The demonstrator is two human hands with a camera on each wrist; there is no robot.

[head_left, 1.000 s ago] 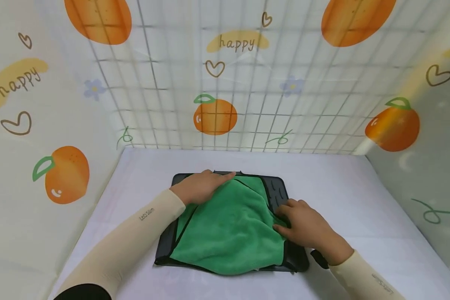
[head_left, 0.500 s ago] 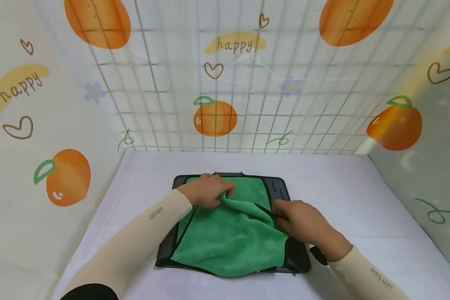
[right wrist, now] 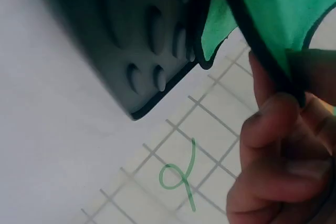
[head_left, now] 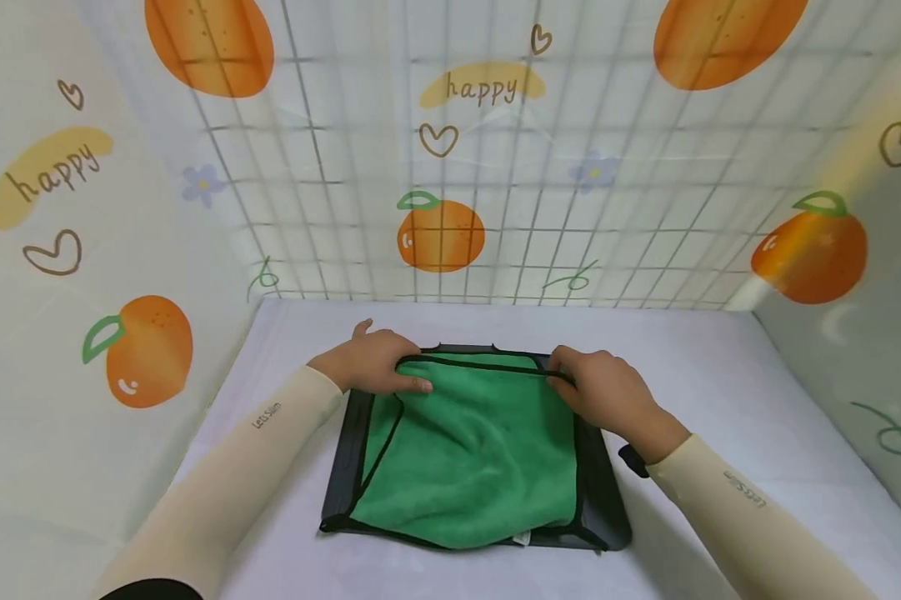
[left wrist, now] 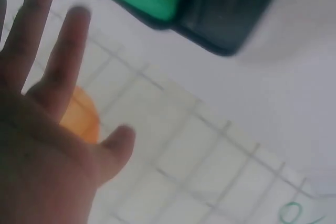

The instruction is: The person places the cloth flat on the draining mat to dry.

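A green cloth (head_left: 473, 450) with black edging is spread over a dark, flat board (head_left: 603, 504) in the head view. My left hand (head_left: 371, 362) pinches the cloth's far left corner, thumb on top, little finger sticking out. In the left wrist view the outer fingers of that hand (left wrist: 58, 103) are stretched out, and its pinch is out of frame. My right hand (head_left: 615, 392) holds the far right corner between thumb and fingers. Its grip on the black edge (right wrist: 262, 66) shows close up in the right wrist view. Between both hands the cloth's far edge is stretched almost straight.
Oval raised marks (right wrist: 155, 30) line the board's side. The board lies on a white tabletop (head_left: 683, 358). White sheeting with printed oranges (head_left: 441, 236) and a grid closes off the back and sides. A small white tag (head_left: 522, 538) pokes out at the cloth's near edge.
My left hand pulled at the cloth in the middle, then shifted left to its corner. The right hand moved away from me, lifting the right corner. The folds have opened into a straighter far edge.
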